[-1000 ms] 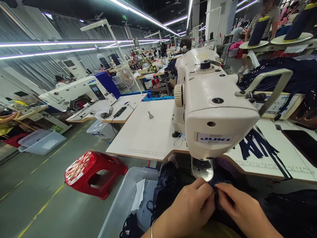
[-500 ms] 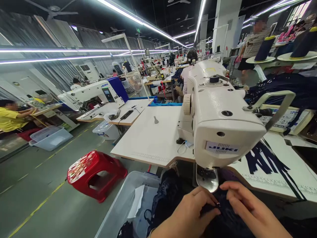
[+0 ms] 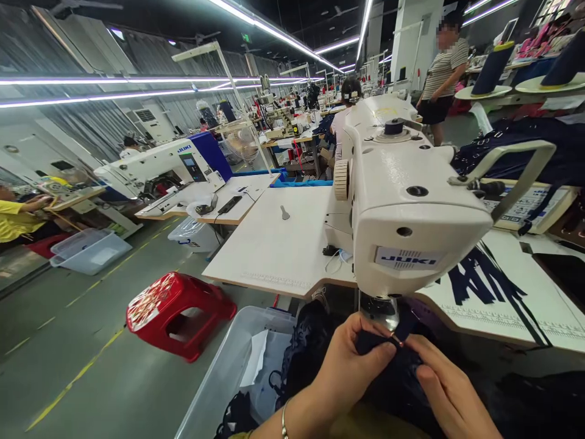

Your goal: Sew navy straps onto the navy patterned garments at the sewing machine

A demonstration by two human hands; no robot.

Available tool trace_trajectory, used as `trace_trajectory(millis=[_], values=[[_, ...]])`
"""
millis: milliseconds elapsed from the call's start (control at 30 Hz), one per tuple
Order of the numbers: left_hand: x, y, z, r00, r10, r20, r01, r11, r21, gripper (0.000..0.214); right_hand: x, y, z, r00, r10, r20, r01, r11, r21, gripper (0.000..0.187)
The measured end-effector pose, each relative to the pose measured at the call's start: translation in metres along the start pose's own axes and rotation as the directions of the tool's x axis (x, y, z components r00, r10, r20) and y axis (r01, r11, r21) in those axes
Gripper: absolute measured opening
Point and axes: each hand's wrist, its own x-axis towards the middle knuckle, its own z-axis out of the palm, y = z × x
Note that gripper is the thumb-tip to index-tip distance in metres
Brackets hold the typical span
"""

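Low in the head view, my left hand point(image 3: 351, 363) pinches a dark navy fabric strap point(image 3: 406, 327) between thumb and fingers. A small shiny fitting point(image 3: 397, 339) shows at its fingertips. My right hand point(image 3: 450, 381) comes in from the other side, its fingers touching the strap by the fitting and its thumb against the dark fabric below. Both hands are just in front of the rounded metal bed end point(image 3: 381, 312) of a white JUKI sewing machine point(image 3: 420, 222). Most of the dark cloth under my hands is in shadow.
A clear plastic bin point(image 3: 219, 366) with dark lacy cloth stands left of my hands. Farther left is a red stool point(image 3: 180, 314). Navy strips point(image 3: 484, 277) lie on the white table point(image 3: 269, 250) right of the machine. A person in a striped shirt point(image 3: 445, 70) stands beyond.
My hands have risen slightly and moved closer together. My right fingers now meet the strap by the fitting, and the strap shows above it. The view has shifted a little.
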Motion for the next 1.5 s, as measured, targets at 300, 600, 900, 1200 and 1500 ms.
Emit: trace_trajectory(millis=[300, 600, 900, 1200, 1500], values=[[-0.006, -0.014, 0.009, 0.985, 0.172, 0.002, -0.166, 0.946, 0.277, 0.011, 0.011, -0.017, 0.015, 0.978, 0.193, -0.081, -0.150, 0.915, 0.374, 0.006], [-0.009, -0.026, 0.007, 0.885, 0.463, 0.045, -0.433, 0.785, 0.444, 0.027, 0.005, -0.014, 0.024, 0.971, 0.130, -0.200, -0.030, 0.898, 0.438, 0.005], [-0.009, -0.029, 0.006, 0.925, 0.378, 0.019, -0.363, 0.871, 0.330, 0.021, 0.006, -0.013, 0.021, 0.975, 0.102, -0.198, 0.010, 0.868, 0.497, 0.003], [-0.008, -0.019, 0.005, 0.968, 0.246, -0.051, -0.222, 0.933, 0.285, 0.020, 0.003, -0.025, 0.023, 0.912, 0.387, -0.133, -0.266, 0.807, 0.527, 0.017], [-0.010, -0.025, 0.005, 0.977, 0.192, -0.095, -0.150, 0.929, 0.339, 0.015, 0.005, -0.012, 0.016, 0.914, 0.405, 0.005, -0.361, 0.808, 0.465, 0.016]])
